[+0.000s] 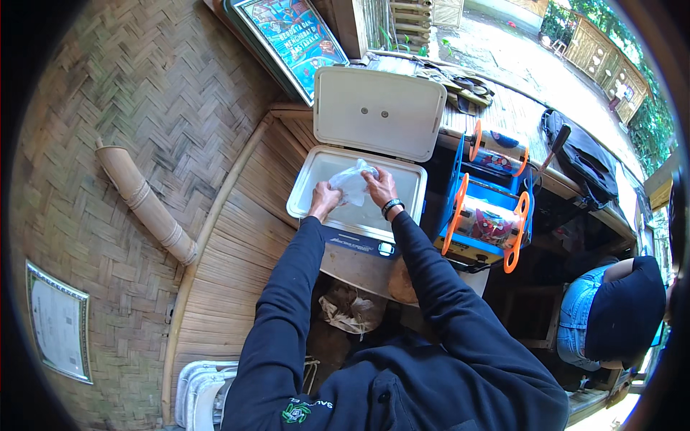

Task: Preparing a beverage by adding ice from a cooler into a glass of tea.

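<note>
A thin, whitish see-through plastic bag [350, 185] is stretched between my two hands above an opened cooler box [302, 188]. My left hand [325, 199] pinches its left side with curled fingers. On the other side, my right hand [381, 186] grips the bag's upper right edge; a dark bracelet circles that wrist. The cooler is white inside with a blue lower body, and its white lid [381, 108] stands tipped back on the far side. What the bag holds, if anything, I cannot make out.
Right of the cooler stands a blue rack with orange-rimmed clear drums [492, 219]. A black bag [586, 158] lies on the bamboo counter. At the right a person in a dark top [625, 309] is close by. Stacked white chairs [201, 391] stand lower left, beside a woven wall [144, 86].
</note>
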Demonstrator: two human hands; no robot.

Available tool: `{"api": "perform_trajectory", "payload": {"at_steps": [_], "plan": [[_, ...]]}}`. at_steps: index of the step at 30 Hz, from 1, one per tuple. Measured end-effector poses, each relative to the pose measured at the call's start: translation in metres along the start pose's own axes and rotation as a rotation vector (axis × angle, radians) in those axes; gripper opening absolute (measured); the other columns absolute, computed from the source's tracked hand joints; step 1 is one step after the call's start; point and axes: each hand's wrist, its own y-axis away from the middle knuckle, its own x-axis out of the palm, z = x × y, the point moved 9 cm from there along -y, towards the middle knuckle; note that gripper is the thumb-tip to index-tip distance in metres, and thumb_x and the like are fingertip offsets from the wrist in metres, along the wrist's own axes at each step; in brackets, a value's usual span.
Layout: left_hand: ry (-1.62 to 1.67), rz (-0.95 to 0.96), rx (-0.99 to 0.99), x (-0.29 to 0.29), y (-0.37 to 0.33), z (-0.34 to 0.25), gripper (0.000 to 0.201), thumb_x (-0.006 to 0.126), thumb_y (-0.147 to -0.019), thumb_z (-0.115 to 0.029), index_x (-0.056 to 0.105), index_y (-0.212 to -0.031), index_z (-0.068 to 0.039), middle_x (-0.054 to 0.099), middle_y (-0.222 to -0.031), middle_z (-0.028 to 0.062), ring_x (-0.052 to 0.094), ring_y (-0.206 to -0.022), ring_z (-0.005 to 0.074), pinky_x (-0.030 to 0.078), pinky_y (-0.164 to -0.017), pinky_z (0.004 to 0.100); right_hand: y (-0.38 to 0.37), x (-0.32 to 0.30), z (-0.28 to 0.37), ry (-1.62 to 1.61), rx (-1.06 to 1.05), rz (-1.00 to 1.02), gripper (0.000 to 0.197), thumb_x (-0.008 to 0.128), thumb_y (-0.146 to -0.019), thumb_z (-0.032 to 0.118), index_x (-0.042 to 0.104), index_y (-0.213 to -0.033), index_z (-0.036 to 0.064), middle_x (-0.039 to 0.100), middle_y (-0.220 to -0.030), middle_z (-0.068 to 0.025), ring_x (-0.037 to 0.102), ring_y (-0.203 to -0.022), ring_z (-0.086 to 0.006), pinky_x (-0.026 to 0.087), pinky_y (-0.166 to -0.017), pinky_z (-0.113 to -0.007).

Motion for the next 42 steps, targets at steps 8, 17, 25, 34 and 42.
{"api": "perform_trajectory", "payload": {"at_steps": [8,17,25,34,42], "plan": [[-0.193,0.119,-0.002,0.014,-0.006,0.001,0.038,0.065,-0.074,-0.025,0.067,-0.088,0.01,0.069,-0.084,0.025,0.071,-0.083,0.0318,0.055,-0.074,0.0411,-0.009,-0.003,0.006,0.132,-0.097,-0.095,0.032,0.066,-0.089,0.03,0.066,-0.098,-0.0007,0.066,-0.076,-0.0085,0.062,-0.068,-0.0151,0.049,-0.062,-0.032],[0.729,0.476,-0.19,0.044,0.023,-0.034,0.053,0.051,-0.089,-0.007,0.037,-0.139,-0.011,0.05,-0.127,0.0118,0.061,-0.108,0.0276,0.057,-0.081,0.0511,0.008,-0.013,0.004,0.389,-0.14,-0.147,0.037,0.066,-0.084,0.029,0.066,-0.107,-0.0004,0.067,-0.102,-0.0239,0.064,-0.095,-0.0406,0.051,-0.084,-0.043],[0.941,0.302,-0.34,0.054,-0.004,0.016,0.037,0.064,-0.086,-0.015,0.059,-0.121,-0.005,0.065,-0.098,0.0074,0.065,-0.085,0.019,0.054,-0.074,0.0338,0.016,0.008,-0.006,0.566,-0.162,0.063,0.034,0.062,-0.083,0.026,0.068,-0.105,0.0006,0.067,-0.097,-0.0263,0.064,-0.096,-0.0429,0.051,-0.086,-0.045],[0.128,-0.077,-0.131,0.015,-0.008,0.025,0.026,0.065,-0.085,-0.018,0.072,-0.102,0.001,0.072,-0.098,0.0177,0.069,-0.094,0.0279,0.052,-0.081,0.0361,0.02,0.01,-0.042,0.867,0.211,0.432,0.055,0.065,-0.082,0.052,0.07,-0.104,0.002,0.071,-0.088,-0.0213,0.068,-0.088,-0.0374,0.052,-0.084,-0.041],[0.146,-0.108,-0.097,-0.006,-0.007,0.041,0.026,0.063,-0.088,-0.018,0.07,-0.102,0.002,0.071,-0.098,0.0114,0.065,-0.09,0.0207,0.051,-0.078,0.0333,0.036,0.025,-0.035,0.26,0.346,0.314,0.078,0.072,-0.076,0.057,0.055,-0.13,0.0037,0.057,-0.131,-0.024,0.065,-0.107,-0.035,0.049,-0.097,-0.043]]}}
